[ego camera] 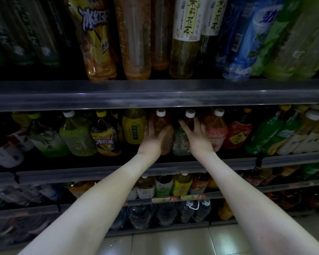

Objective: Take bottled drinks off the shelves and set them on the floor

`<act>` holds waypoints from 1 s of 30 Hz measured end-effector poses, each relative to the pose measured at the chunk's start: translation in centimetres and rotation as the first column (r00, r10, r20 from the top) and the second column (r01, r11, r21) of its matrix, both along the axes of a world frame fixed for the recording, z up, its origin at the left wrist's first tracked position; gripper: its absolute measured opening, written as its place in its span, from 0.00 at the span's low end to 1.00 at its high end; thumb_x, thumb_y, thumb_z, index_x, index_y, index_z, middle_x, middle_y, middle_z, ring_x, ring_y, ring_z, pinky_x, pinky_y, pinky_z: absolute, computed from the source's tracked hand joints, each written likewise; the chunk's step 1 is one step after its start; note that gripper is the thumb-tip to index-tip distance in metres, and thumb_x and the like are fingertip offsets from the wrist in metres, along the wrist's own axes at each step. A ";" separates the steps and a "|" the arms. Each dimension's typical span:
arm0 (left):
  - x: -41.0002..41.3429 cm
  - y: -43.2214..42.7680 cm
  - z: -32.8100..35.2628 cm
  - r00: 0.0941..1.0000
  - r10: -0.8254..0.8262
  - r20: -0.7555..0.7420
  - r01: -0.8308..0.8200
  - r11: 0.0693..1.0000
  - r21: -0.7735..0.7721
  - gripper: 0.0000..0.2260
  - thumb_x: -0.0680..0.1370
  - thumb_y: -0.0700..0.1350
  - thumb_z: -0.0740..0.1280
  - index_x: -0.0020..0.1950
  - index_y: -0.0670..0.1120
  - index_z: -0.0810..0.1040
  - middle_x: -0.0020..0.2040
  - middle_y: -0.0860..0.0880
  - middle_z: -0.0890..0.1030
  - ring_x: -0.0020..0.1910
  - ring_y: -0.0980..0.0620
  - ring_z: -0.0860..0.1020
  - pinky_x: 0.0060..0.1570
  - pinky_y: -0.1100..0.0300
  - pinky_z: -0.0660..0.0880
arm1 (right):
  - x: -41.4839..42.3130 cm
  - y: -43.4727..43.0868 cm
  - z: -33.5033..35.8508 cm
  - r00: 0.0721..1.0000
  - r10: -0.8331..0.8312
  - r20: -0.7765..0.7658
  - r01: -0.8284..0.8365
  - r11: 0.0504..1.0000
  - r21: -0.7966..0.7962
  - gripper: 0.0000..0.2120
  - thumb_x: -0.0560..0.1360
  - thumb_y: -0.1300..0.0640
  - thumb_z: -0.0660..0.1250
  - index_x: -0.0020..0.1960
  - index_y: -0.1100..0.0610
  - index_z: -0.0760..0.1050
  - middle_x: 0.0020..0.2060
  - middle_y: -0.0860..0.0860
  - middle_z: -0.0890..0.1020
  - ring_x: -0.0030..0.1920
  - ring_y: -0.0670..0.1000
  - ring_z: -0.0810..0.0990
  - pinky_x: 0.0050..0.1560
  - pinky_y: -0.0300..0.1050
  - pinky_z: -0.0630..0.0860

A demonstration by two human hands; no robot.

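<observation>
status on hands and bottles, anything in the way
Left hand grips amber bottle. Right hand grips dark bottle. Both bottles on the shelf, none on floor yet. Shelf rail close above the caps.

Bare left forearm (103, 196) and right forearm (245, 196), long, slender; left grip (153, 138), right grip (198, 138) likewise bare

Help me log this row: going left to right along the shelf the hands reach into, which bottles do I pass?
green white-capped bottle → yellow-capped iced tea bottle → yellow-label bottle → brown bottle gripped by the left hand → green-label bottle gripped by the right hand → pink-label bottle → red-label bottle
</observation>
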State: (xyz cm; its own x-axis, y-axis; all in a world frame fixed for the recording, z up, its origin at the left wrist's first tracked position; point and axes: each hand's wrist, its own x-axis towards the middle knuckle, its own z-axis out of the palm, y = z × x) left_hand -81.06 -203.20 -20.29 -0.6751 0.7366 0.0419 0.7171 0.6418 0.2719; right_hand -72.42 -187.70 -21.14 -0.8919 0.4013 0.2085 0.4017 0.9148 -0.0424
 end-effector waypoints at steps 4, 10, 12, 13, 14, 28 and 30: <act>0.5 0.2 -1.9 0.988 -0.037 -0.148 0.052 0.994 0.098 0.35 0.77 0.40 0.65 0.79 0.53 0.50 0.76 0.34 0.40 0.76 0.35 0.40 0.71 0.40 0.59 | -0.2 0.2 0.7 1.000 0.026 -0.016 -0.025 0.999 0.028 0.44 0.74 0.71 0.61 0.78 0.44 0.42 0.77 0.61 0.48 0.70 0.61 0.61 0.63 0.49 0.69; 6.0 2.3 -5.5 0.910 -0.285 -0.301 0.358 0.906 0.227 0.29 0.68 0.35 0.71 0.68 0.38 0.68 0.69 0.32 0.67 0.69 0.35 0.62 0.66 0.36 0.65 | 5.6 -0.6 -2.2 0.995 0.066 -0.069 -0.070 0.995 -0.071 0.39 0.70 0.68 0.66 0.77 0.56 0.56 0.72 0.62 0.64 0.68 0.64 0.66 0.64 0.57 0.69; 8.5 3.9 -6.7 0.874 -0.413 -0.255 0.464 0.866 0.188 0.22 0.72 0.38 0.65 0.66 0.35 0.71 0.68 0.33 0.69 0.68 0.34 0.67 0.67 0.37 0.64 | 9.4 0.2 -4.8 0.996 0.050 -0.072 -0.059 0.989 -0.139 0.35 0.68 0.69 0.67 0.74 0.62 0.63 0.67 0.62 0.71 0.66 0.63 0.70 0.64 0.58 0.70; 9.7 4.9 -7.4 0.847 -0.478 -0.235 0.518 0.842 0.153 0.21 0.73 0.41 0.63 0.65 0.35 0.73 0.68 0.34 0.71 0.67 0.35 0.69 0.68 0.39 0.64 | 11.5 0.8 -6.0 0.998 0.016 -0.060 -0.027 0.983 -0.183 0.33 0.68 0.68 0.67 0.72 0.64 0.64 0.66 0.61 0.72 0.65 0.63 0.71 0.63 0.57 0.72; 11.0 5.9 -8.2 0.814 -0.542 -0.211 0.570 0.814 0.110 0.22 0.73 0.44 0.66 0.64 0.36 0.74 0.66 0.35 0.73 0.66 0.36 0.72 0.67 0.40 0.64 | 13.7 1.7 -7.2 0.999 -0.024 -0.044 0.014 0.974 -0.224 0.32 0.68 0.68 0.67 0.71 0.65 0.66 0.64 0.61 0.74 0.64 0.62 0.72 0.62 0.57 0.72; 32.0 23.0 -24.0 0.772 -0.446 0.453 0.597 0.754 -0.274 0.22 0.80 0.43 0.59 0.74 0.44 0.62 0.72 0.44 0.66 0.68 0.44 0.67 0.64 0.55 0.66 | 45.6 16.8 -25.2 0.783 -0.389 0.486 0.620 0.550 -0.559 0.24 0.78 0.61 0.63 0.72 0.62 0.63 0.66 0.59 0.71 0.67 0.59 0.68 0.65 0.45 0.63; 34.9 24.9 -29.0 0.781 -0.365 0.507 0.549 0.789 -0.276 0.22 0.79 0.44 0.59 0.74 0.46 0.63 0.71 0.46 0.67 0.67 0.45 0.69 0.63 0.57 0.66 | 49.2 17.7 -30.0 0.735 -0.407 0.542 0.677 0.480 -0.557 0.25 0.77 0.62 0.63 0.72 0.63 0.62 0.65 0.61 0.71 0.65 0.61 0.71 0.63 0.48 0.66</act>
State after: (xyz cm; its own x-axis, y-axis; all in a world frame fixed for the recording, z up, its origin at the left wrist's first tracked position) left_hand -46.11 -178.30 -49.31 -0.1355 0.8488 -0.5110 0.8304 0.3787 0.4088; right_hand -23.25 -169.98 -51.10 -0.3905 0.7179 -0.5763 0.9163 0.2426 -0.3187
